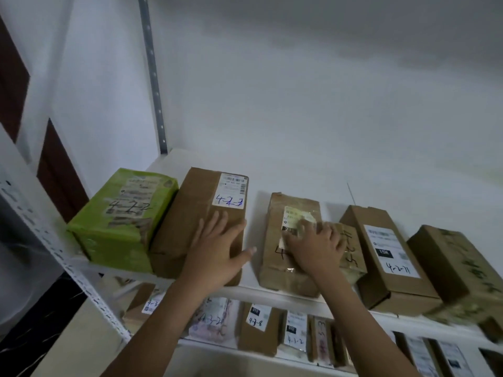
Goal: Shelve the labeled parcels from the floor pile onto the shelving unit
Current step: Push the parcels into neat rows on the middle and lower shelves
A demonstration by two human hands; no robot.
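Both hands lie uncurled on parcels in my head view: left hand (pixel 217 248) flat on the brown box marked 4-2-3 (pixel 196 208), right hand (pixel 315 248) spread over the taped brown parcel (pixel 275 268) beside it. I count six parcels on the upper shelf (pixel 251 270), starting at the green box (pixel 119 221). Each lies label up, long axis running from shelf front to wall.

Both forearms (pixel 152 322) were bare along their whole visible length. The left hand (pixel 215 248) and right hand (pixel 317 247) were bare too, the left thumbnail (pixel 253 250) trimmed short.
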